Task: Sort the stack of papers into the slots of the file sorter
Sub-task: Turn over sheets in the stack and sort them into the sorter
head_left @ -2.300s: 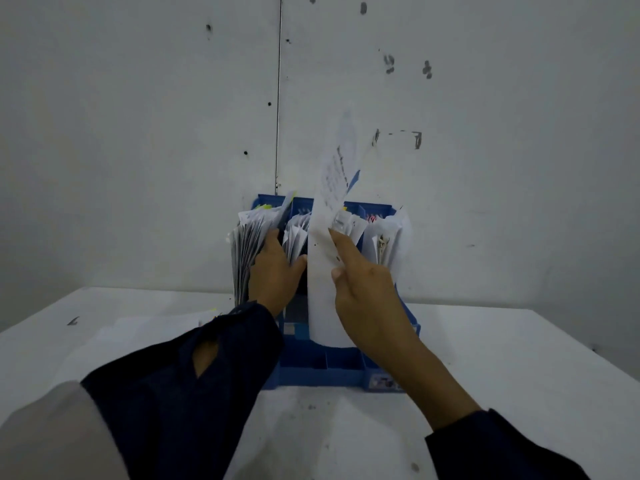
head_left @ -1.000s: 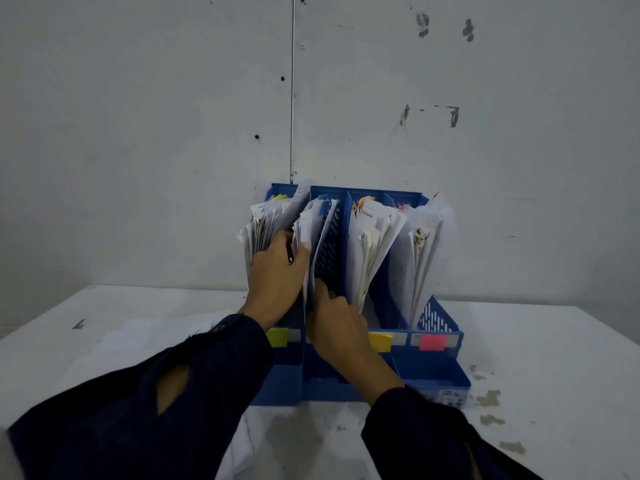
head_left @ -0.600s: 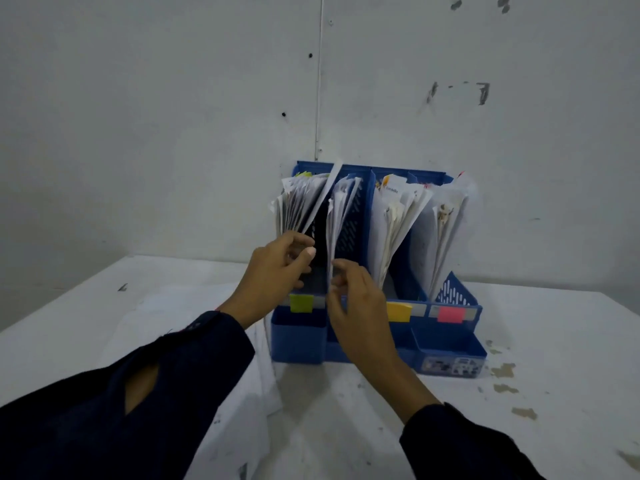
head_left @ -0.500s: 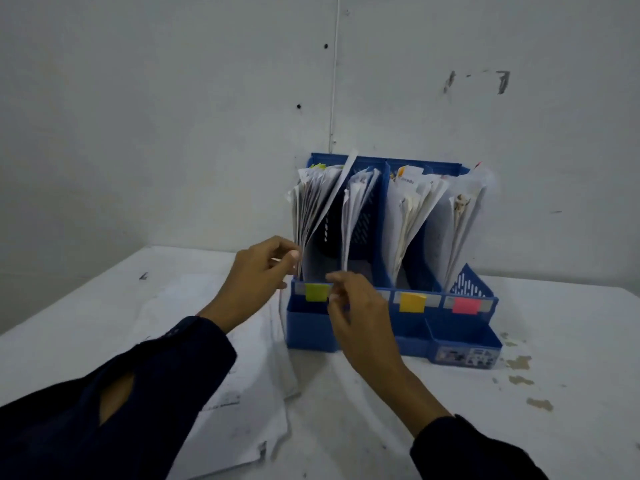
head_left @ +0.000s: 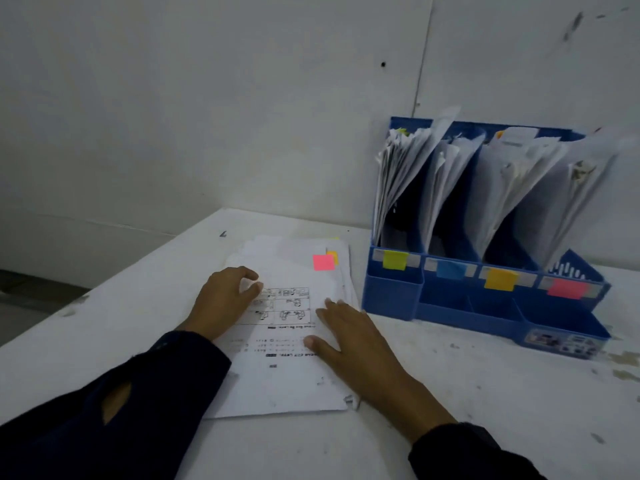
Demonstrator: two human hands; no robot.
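A stack of white papers (head_left: 287, 372) lies flat on the white table (head_left: 485, 403); the top sheet has printed diagrams and a pink sticky tab (head_left: 323, 262). My left hand (head_left: 225, 299) rests on the stack's left side with fingers loosely curled, holding nothing. My right hand (head_left: 349, 334) lies flat on the stack's right edge, fingers straight. To the right stands the blue file sorter (head_left: 485, 299); its slots are full of upright papers and carry a yellow-green (head_left: 394, 260), a blue (head_left: 450, 270), an orange (head_left: 499, 279) and a pink (head_left: 567, 288) label.
The sorter stands against the white wall (head_left: 207, 98). The table's left edge runs diagonally from the wall toward me. Stains mark the tabletop at the far right (head_left: 623, 362).
Both hands have left the sorter's slots and come down to the left onto the paper stack. My view has swung left and down, so the sorter is now at the right.
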